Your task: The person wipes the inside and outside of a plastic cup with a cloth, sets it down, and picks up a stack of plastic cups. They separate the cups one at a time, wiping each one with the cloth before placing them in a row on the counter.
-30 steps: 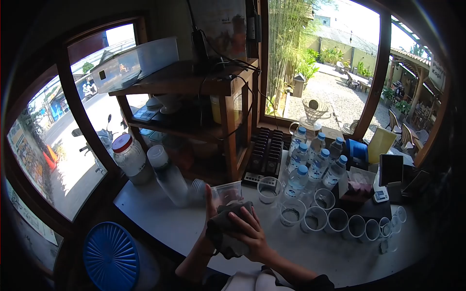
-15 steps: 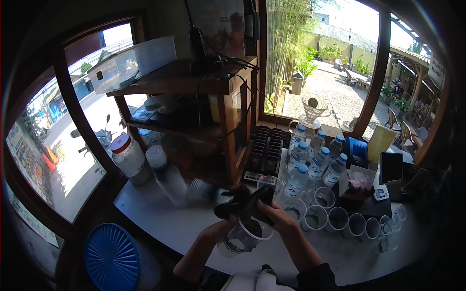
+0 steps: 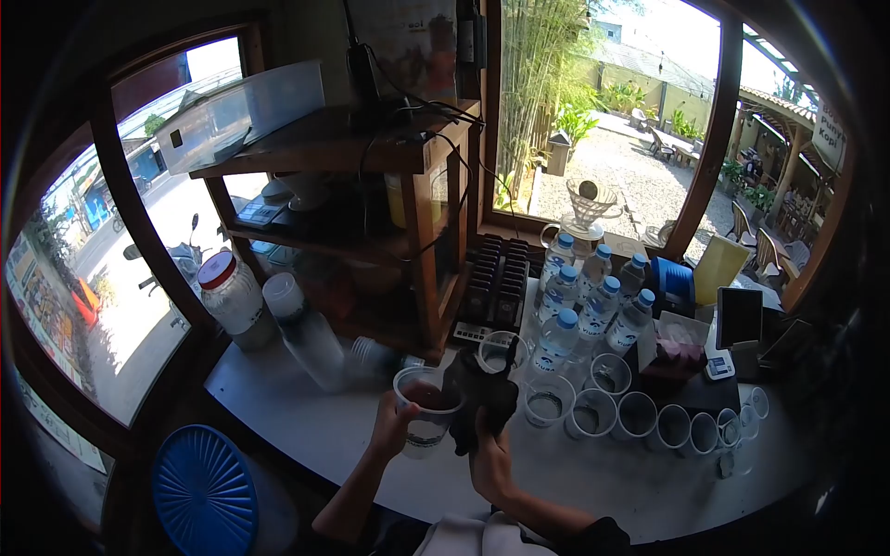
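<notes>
My left hand (image 3: pixel 393 424) is closed round a clear plastic cup (image 3: pixel 426 434), tilted with its open rim up and some print on its side. Close beside it, my right hand (image 3: pixel 491 465) grips a bunched black cloth (image 3: pixel 489 400), which hangs against the cup's right side. Both are held over the white counter (image 3: pixel 362 456). Just right of the cloth, a row of clear plastic cups (image 3: pixel 591 414) stands along the counter. Behind my hands lies a stack of nested cups (image 3: pixel 375 356) on its side.
Water bottles with blue caps (image 3: pixel 559 341) are grouped behind the cup row. A wooden shelf (image 3: pixel 422 278) stands at the back, a red-lidded jar (image 3: pixel 232 298) and a tall cup stack (image 3: pixel 301 324) to its left. A blue-lidded bin (image 3: pixel 204 491) is below the counter at left.
The cloth has come off the cup's rim and is now bunched in my right hand, which has moved down and left. My left hand has shifted left and up with the cup.
</notes>
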Demonstrator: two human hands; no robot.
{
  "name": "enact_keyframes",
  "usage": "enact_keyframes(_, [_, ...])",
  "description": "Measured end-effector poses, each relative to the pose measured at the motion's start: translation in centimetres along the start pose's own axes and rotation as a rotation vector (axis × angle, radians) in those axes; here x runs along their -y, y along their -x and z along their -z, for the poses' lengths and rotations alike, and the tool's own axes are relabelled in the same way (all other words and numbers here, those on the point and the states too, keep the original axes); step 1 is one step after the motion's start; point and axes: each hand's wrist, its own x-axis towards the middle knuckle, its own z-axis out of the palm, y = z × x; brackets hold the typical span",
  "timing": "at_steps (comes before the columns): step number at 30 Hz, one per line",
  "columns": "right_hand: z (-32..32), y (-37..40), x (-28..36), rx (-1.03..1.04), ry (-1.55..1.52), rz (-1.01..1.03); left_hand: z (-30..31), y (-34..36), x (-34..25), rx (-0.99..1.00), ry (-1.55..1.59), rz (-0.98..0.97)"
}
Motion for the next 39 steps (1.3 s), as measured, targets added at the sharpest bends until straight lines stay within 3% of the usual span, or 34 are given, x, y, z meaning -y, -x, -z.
enact_keyframes(3, [0.5, 0.0, 2.2, 0.012, 0.171, 0.069, -1.0, -0.2, -0.1, -0.115, -0.079, -0.081])
enact_keyframes(5, [1.0, -0.3, 4.4, -0.114, 0.082, 0.066, -2.0, -0.3, 0.1, -0.2, -0.111, -0.098])
enact_keyframes(8, [2.6, -0.8, 6.7, -0.393, 0.181, 0.355, -2.7, -0.9, 1.8, -0.013, -0.005, -0.04])
enact_keyframes(9, [4.8, -1.0, 6.9, -0.373, 0.688, 0.604, -2.7, -1.2, 3.1, 0.062, 0.011, -0.032])
enact_keyframes(10, [7.1, -1.2, 7.1, -0.484, 1.161, 0.893, -2.8, -1.6, 4.3, 0.135, -0.158, -0.047])
enact_keyframes(12, [6.8, -1.3, 8.2, -0.508, 0.699, 0.73, -4.4, -1.9, 5.1, 0.161, -0.172, -0.036])
enact_keyframes(14, [4.2, -1.4, 10.7, -0.483, -0.143, 0.47, -5.9, -2.5, 6.1, 0.185, -0.164, 0.008])
enact_keyframes(16, [5.0, -1.6, 9.7, -0.402, 0.193, 0.451, -6.9, -3.0, 7.0, 0.182, -0.187, 0.01])
enact_keyframes(18, [3.8, -1.6, 10.0, -0.418, 0.081, 0.266, -7.5, -3.5, 8.1, 0.153, -0.224, 0.022])
enact_keyframes(21, [4.7, -1.7, 8.5, -0.314, 0.173, 0.268, -7.5, -3.2, 8.1, 0.155, -0.247, 0.056])
enact_keyframes(24, [3.8, -1.2, 9.5, -0.205, 0.244, 0.254, -6.6, -2.6, 9.2, 0.096, -0.278, -0.115])
enact_keyframes(28, [3.5, -1.5, 8.7, -0.206, 0.337, 0.258, -3.4, -2.3, 7.7, -0.145, -0.163, -0.175])
enact_keyframes(31, [2.7, -1.8, 7.5, -0.071, 0.396, 0.284, 0.8, -3.3, 6.8, -0.498, -0.464, -0.269])
enact_keyframes(32, [1.7, -1.8, 8.1, 0.036, 0.433, 0.207, 2.0, -3.2, 5.5, -0.582, -0.626, -0.318])
enact_keyframes(37, [-1.0, -4.6, 2.8, 0.315, 0.844, 0.328, 7.8, -3.6, 7.2, -0.559, -1.08, -0.372])
enact_keyframes(39, [-1.2, -5.9, -0.5, 0.371, 1.151, 0.182, 8.3, -3.1, 7.1, -0.524, -1.1, -0.331])
